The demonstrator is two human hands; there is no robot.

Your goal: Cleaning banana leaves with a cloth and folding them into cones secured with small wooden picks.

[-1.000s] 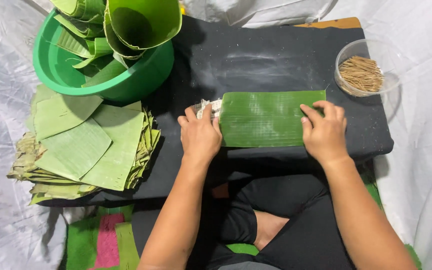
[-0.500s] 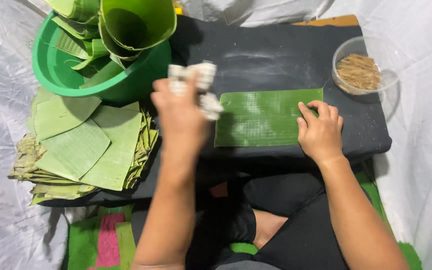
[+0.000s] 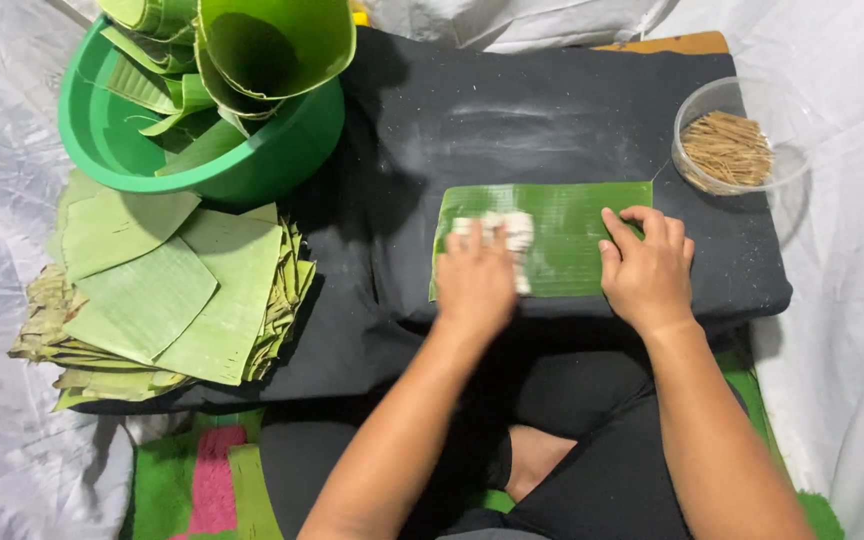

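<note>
A green rectangular banana leaf piece point(image 3: 562, 215) lies flat on the black cloth-covered board point(image 3: 512, 120) in front of me. My left hand point(image 3: 474, 280) presses a small white cloth point(image 3: 507, 232) down on the left part of the leaf; the hand is blurred. Flat on the leaf's right end rests my right hand point(image 3: 647, 270), fingers spread, holding the leaf in place.
A green plastic basin point(image 3: 242, 165) with rolled and cut leaves stands at the back left. In front of it lies a stack of cut leaf pieces point(image 3: 162, 290). A clear round container of thin sticks point(image 3: 727, 150) sits at the right. White plastic sheeting surrounds the board.
My left hand lifted the white cloth off the leaf's left end, then came back down onto the leaf farther right. The right hand stayed on the leaf's right end.
</note>
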